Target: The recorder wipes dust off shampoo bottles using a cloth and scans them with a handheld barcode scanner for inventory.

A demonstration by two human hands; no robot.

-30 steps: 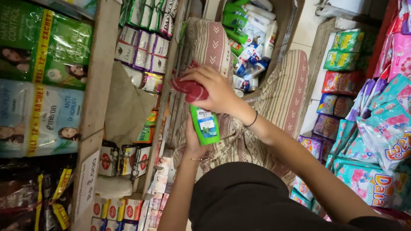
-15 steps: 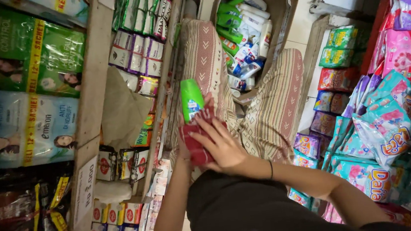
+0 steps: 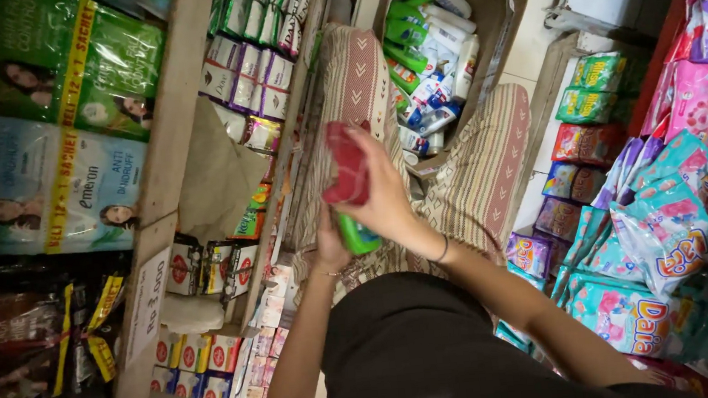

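Since the earlier frame, the red cloth [image 3: 345, 164] has come up over the green bottle [image 3: 359, 234], now covering its top half. Right hand [image 3: 384, 198] is pressing the cloth against the bottle, fingers curled around it. Left hand [image 3: 332, 242] is gripping the bottle's lower end from beneath. Beyond them, a cardboard box [image 3: 499, 20] is holding more bottles, with stocked wooden shelves [image 3: 167, 185] alongside.

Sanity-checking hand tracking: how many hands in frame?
2. The right hand presses a red cloth on a green bottle; the left hand supports the bottle from below, mostly hidden.
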